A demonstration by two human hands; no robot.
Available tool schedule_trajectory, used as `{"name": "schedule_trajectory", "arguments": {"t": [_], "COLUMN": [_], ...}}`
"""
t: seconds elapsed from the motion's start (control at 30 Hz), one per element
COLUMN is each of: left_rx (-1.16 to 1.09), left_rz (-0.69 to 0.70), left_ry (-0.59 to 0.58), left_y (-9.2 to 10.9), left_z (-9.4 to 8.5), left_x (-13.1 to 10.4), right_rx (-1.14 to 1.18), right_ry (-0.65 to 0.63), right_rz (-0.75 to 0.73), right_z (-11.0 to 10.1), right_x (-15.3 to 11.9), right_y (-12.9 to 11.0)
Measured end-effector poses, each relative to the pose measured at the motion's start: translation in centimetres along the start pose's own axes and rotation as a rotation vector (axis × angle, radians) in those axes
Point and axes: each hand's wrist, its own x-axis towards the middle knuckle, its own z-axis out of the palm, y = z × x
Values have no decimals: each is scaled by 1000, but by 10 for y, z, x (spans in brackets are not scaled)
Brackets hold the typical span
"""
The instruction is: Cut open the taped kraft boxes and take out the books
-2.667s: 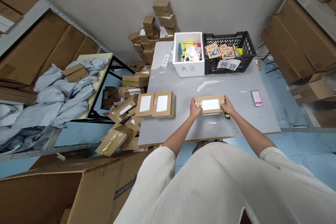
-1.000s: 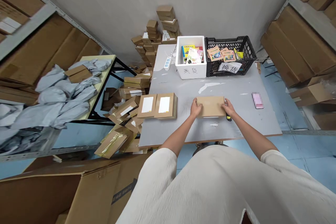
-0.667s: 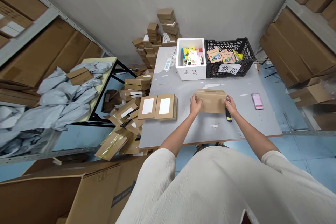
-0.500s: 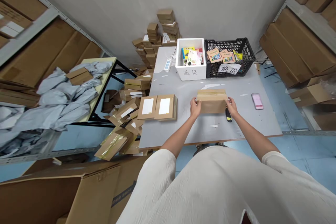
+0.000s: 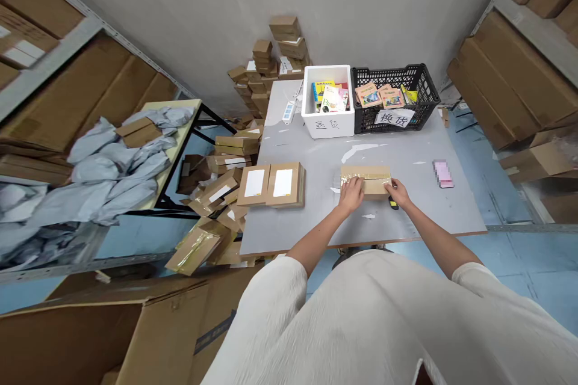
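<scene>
Both our arms reach forward and slightly inward from short white sleeves, elbows bent only a little. Our left hand [image 5: 351,194] lies palm down, fingers together and pointing ahead; our right hand [image 5: 397,192] angles inward, its thumb and fingertips drawn close in a pinch.

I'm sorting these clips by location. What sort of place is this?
Probably a parcel packing or returns room: the hands hold a taped cardboard box, grey mailing bags cover a side table, and large cartons fill shelving.
</scene>
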Motion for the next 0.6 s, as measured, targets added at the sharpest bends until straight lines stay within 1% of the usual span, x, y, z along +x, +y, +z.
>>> {"name": "schedule_trajectory", "arguments": {"t": [0.13, 0.27, 0.33, 0.43, 0.53, 0.6], "left_rx": [119, 119, 98, 88, 134, 169], "left_rz": [56, 122, 88, 34, 66, 72], "left_ry": [-68, -93, -67, 5, 88, 131], "left_y": [19, 29, 35, 45, 52, 50], "left_z": [5, 3, -2, -11, -24, -32], "left_x": [6, 8, 9, 10, 9, 7], "right_rx": [16, 13, 10, 23, 43, 43], "right_ry": [0, -9, 2, 1, -61, -110], "right_rz": [-22, -88, -131, -197, -299, -360], "right_z": [0, 4, 8, 19, 34, 44], "right_x": [1, 2, 2, 2, 0, -1], "right_y": [1, -2, -7, -21, -40, -50]}}
